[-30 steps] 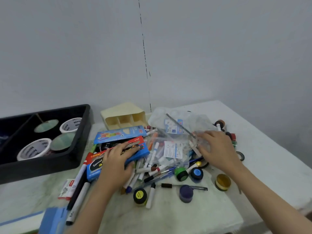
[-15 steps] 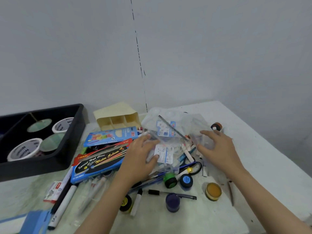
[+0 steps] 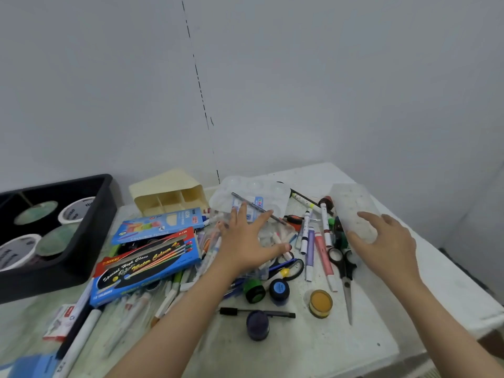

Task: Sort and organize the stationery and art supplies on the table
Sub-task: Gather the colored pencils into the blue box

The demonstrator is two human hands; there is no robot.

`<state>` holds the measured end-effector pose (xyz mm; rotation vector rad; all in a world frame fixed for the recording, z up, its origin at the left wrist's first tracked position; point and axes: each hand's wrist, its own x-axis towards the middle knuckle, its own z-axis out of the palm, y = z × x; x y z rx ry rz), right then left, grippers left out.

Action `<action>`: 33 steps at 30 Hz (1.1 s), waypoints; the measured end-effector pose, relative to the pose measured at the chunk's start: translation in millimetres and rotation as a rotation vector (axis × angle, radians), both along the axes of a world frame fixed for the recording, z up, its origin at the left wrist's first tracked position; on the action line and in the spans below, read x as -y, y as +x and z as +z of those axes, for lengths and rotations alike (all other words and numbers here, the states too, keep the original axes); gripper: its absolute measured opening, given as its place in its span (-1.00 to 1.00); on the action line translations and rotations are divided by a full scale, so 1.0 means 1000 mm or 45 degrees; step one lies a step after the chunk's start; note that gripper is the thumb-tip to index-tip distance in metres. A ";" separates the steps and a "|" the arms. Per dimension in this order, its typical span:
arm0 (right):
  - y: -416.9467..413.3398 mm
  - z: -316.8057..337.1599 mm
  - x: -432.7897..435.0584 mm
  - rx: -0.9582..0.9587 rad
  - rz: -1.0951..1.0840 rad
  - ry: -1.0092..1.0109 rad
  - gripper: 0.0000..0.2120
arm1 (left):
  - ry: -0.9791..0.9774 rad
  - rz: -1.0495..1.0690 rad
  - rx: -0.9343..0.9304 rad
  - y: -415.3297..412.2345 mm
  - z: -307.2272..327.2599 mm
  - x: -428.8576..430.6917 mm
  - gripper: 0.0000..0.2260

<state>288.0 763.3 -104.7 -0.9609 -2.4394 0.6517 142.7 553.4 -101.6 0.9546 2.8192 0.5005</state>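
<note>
Left hand [image 3: 246, 242] lies flat with fingers spread and straight, pressing on a clear packet of markers [image 3: 272, 236] in the middle of the heap; it grasps nothing. Right hand [image 3: 384, 241] holds a clear speckled plastic sheet [image 3: 351, 205] between thumb and fingers, tilted up off the table [image 3: 313, 356].

Nearest the viewer, a purple paint pot [image 3: 257, 326] touches a black pen [image 3: 281, 314] lying crosswise. Just beyond are a yellow pot [image 3: 321, 302], a blue pot [image 3: 279, 289] and a green pot [image 3: 254, 290], the last two side by side. Black-handled scissors [image 3: 345, 274] lie to the right, blades pointing toward the viewer, under the right hand's thumb side. Loose markers [image 3: 309, 241] lie between the two hands, roughly parallel.

To the left, a blue watercolour box [image 3: 147, 261] rests on more pens, and a coloured pencil box [image 3: 161, 222] sits just behind it. A black tray [image 3: 81, 263] at the far left holds white round tubs [image 3: 76, 211]; their contents cannot be read.

Further back, a beige compartment organiser [image 3: 169, 195] lies on its side with openings facing the viewer. A clear paint palette [image 3: 253, 189] sits beside it, with a thin dark stick [image 3: 259, 208] across it, just past the left fingertips.
</note>
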 end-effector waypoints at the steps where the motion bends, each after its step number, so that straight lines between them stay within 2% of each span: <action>1: 0.004 -0.002 -0.002 0.014 -0.027 0.002 -0.54 | -0.007 -0.017 0.009 0.000 0.000 -0.001 -0.26; 5: 0.020 -0.005 -0.009 0.029 -0.143 -0.008 -0.54 | -0.051 -0.069 0.011 -0.001 0.002 -0.001 -0.31; 10: 0.035 -0.010 -0.011 0.191 -0.219 -0.023 -0.51 | -0.131 -0.105 -0.073 -0.004 0.008 0.003 -0.41; 18: 0.034 -0.007 -0.005 0.331 -0.164 0.067 -0.55 | -0.009 0.094 -0.175 -0.006 0.000 0.006 -0.64; 25: -0.012 0.013 -0.013 0.160 0.048 0.208 -0.71 | 0.012 0.162 -0.238 -0.003 0.000 0.007 -0.62; 28: -0.041 0.019 -0.020 0.248 0.101 0.263 -0.76 | 0.095 0.170 -0.258 -0.001 0.003 0.008 -0.61; 33: -0.076 0.019 -0.032 0.441 0.058 0.099 -0.75 | 0.301 0.153 -0.288 0.004 0.007 0.014 -0.59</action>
